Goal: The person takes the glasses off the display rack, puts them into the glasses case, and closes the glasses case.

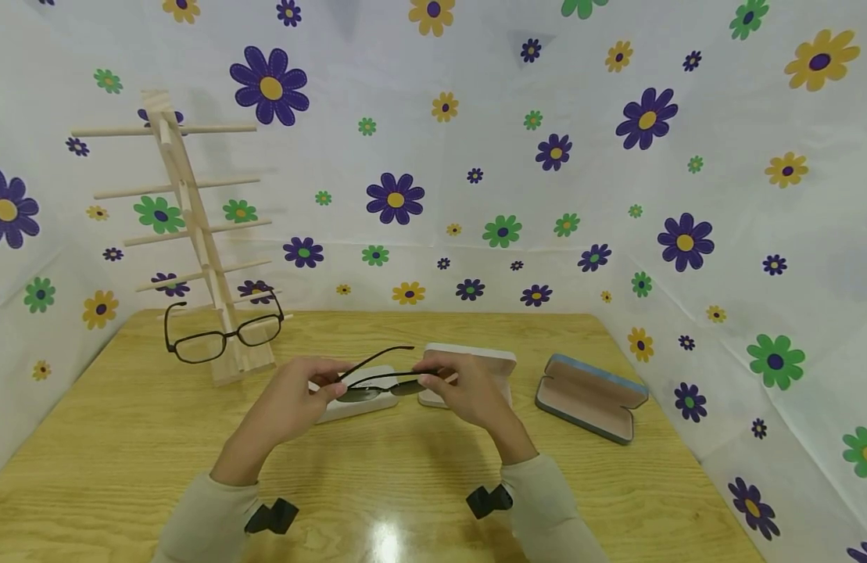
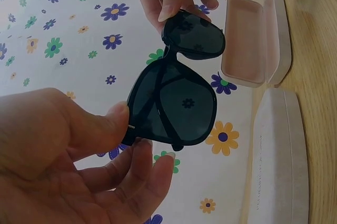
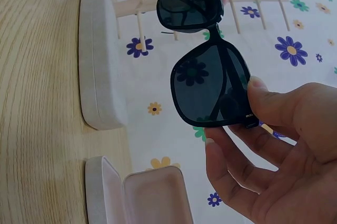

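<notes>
- The left hand (image 1: pixel 302 399) is pinching one end of the dark sunglasses (image 1: pixel 359 394) between thumb and fingers.
- The right hand (image 1: pixel 468 387) is pinching the other end in the same way; neither hand is nearer, since each is touching its own corner.
- The sunglasses are hanging between the two hands, lifted off the wooden table (image 1: pixel 377 485), their long axis running roughly left to right from hand to hand. The temples are showing through the lenses in the wrist views; how far they are folding is hard to tell.
- One closed pale case (image 1: pixel 371 407) is lying on the table behind and below the sunglasses, toward the left hand.
- One open pale case (image 1: pixel 499 365) is sitting just behind the right hand.
- One open blue-grey case (image 1: pixel 591 405) is resting farther right, making three cases.
- One wooden rack (image 1: pixel 199 223) is standing back left, one pair of black-framed glasses (image 1: pixel 231 335) perching low on it: two pairs of eyewear altogether.
</notes>
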Demonstrator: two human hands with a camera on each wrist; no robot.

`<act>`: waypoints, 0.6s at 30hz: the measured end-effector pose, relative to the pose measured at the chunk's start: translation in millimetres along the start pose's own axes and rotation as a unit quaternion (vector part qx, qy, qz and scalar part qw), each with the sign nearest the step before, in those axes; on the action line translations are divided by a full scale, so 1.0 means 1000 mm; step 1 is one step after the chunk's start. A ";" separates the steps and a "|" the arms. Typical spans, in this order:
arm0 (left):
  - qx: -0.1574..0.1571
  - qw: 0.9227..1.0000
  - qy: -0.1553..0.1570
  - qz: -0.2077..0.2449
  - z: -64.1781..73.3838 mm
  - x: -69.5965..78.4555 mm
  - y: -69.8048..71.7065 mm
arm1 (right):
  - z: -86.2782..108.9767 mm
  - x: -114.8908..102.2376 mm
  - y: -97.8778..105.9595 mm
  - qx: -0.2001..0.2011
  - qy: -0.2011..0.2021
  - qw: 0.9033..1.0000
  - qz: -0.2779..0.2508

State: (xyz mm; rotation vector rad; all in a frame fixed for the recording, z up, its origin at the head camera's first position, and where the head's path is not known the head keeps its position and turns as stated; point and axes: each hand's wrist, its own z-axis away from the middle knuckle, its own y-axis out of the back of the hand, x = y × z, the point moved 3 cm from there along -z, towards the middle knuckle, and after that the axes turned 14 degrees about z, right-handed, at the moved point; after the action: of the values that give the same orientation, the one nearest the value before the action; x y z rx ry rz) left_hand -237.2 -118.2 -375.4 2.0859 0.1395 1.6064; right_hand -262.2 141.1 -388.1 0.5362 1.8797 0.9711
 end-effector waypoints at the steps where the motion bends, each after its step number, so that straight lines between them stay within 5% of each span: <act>1: -0.001 1.000 0.000 0.000 0.000 0.000 0.000 | 0.000 0.000 0.000 -0.001 -0.001 1.000 -0.002; 18: -0.007 1.000 -0.004 -0.008 0.001 0.002 -0.001 | 0.000 -0.001 0.000 0.001 -0.001 1.000 -0.009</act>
State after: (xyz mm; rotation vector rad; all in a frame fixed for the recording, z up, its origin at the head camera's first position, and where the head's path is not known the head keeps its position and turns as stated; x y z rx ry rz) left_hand -235.9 -117.3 -374.4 2.0749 0.1419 1.5843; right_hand -261.7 140.4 -387.8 0.5203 1.8817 0.9572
